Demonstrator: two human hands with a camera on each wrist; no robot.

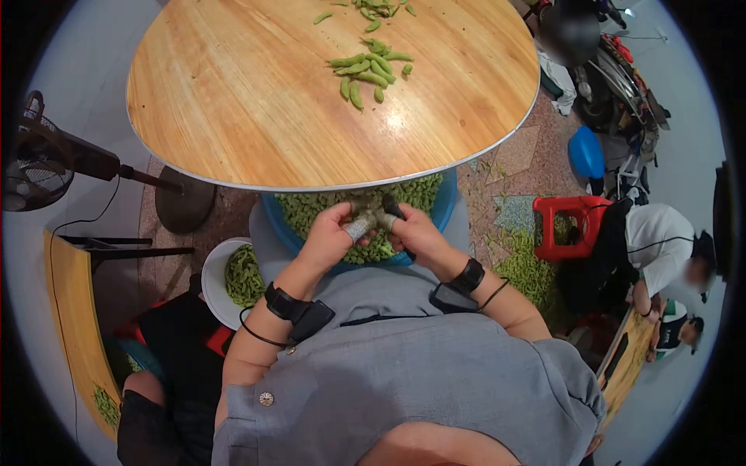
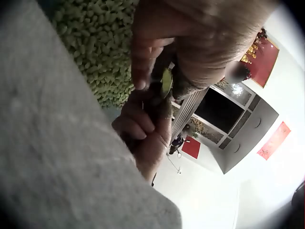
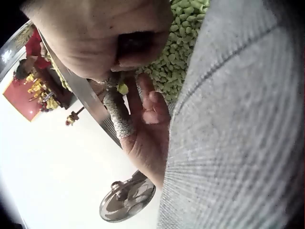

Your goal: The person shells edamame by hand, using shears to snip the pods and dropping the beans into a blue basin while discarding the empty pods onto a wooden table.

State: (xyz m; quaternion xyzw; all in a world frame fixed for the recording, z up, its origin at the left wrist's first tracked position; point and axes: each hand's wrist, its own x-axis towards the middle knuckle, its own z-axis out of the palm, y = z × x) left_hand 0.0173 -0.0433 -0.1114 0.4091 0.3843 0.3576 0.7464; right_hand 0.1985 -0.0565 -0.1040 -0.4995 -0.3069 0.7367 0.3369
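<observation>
My left hand and right hand meet over a blue basin of shelled green beans at my lap. Between the thumbs and fingertips they pinch a small green bean pod, mostly covered by the fingers. Pale, stained wrapping covers the left thumb; the right thumb is wrapped too. Something dark shows under the curled fingers of the right hand. The near table edge stands just beyond both hands.
A round wooden table carries loose pods. To the left stand a white bucket of pods and a fan. A red stool and scattered pods are on the right floor, near a seated person.
</observation>
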